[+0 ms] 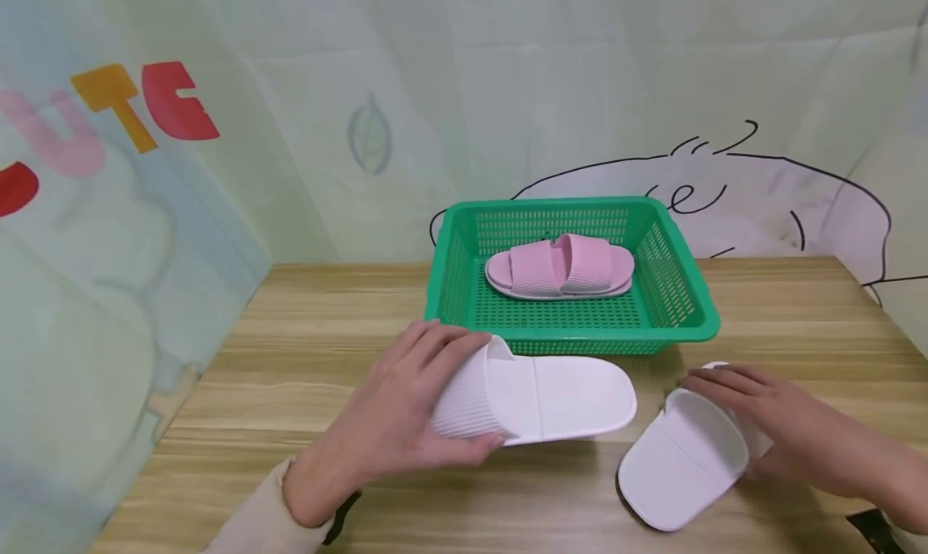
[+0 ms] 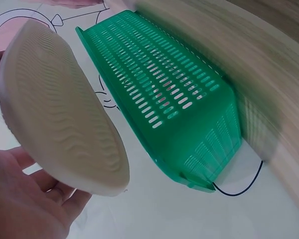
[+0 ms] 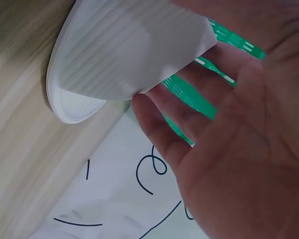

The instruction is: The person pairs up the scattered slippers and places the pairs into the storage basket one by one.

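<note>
Centre of the frame, the left hand [image 1: 391, 425] wraps its fingers over the ribbed strap of a white slipper [image 1: 540, 398], thumb pinching underneath, lifting its smooth rounded sole just in front of the basket; the wrist view shows the wavy tread beneath. Lower right, the right hand [image 1: 779, 433] curls over the strap of the second white slipper [image 1: 677, 465], which rests on the wood-grain table [image 1: 290, 336]. Behind, a green perforated plastic basket [image 1: 681, 296] holds a pink ribbed slipper [image 1: 560, 268].

Staged tabletop booth: cartoon backdrop [image 1: 217, 95], wooden table [image 1: 326, 320].
</note>
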Available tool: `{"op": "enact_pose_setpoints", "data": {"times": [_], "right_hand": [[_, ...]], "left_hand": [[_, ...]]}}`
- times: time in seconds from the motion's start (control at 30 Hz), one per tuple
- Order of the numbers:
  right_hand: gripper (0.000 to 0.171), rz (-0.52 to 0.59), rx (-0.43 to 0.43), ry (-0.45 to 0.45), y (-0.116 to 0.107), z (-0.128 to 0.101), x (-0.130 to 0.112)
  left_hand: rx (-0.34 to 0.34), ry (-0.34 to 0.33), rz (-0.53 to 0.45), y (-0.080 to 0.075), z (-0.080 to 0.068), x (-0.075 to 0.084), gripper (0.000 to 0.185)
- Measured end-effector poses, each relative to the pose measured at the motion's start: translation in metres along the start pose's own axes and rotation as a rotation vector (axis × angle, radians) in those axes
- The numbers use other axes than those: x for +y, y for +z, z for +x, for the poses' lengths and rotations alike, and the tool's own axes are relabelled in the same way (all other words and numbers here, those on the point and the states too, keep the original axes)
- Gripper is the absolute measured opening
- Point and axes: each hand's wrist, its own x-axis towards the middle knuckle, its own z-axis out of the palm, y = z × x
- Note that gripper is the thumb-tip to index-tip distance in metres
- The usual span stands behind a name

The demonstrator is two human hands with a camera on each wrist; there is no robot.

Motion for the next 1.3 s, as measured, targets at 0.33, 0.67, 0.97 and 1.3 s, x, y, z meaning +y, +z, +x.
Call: {"op": "enact_pose_setpoints", "data": {"times": [0.33,0.67,0.97,1.3], "right_hand": [[0.112,-0.077,0.088,-0.026,0.007,-0.003,0.004],[0.11,-0.05,0.157,-0.052,0.009,-0.008,0.003],[0.102,-0.046,0.145,-0.025,-0.004,-0.006,-0.003],[0.101,-0.015,0.134,0.014,-0.021,-0.006,-0.015]], "left_hand": [[0.005,0.01,-0.003,-0.002,0.001,-0.003,0.088],[0.002,0.0,-0.001,-0.004,0.0,-0.004,0.089],[0.016,-0.008,-0.007,-0.005,-0.002,-0.006,0.088],[0.037,0.011,-0.009,-0.005,-0.001,-0.006,0.086]]}}
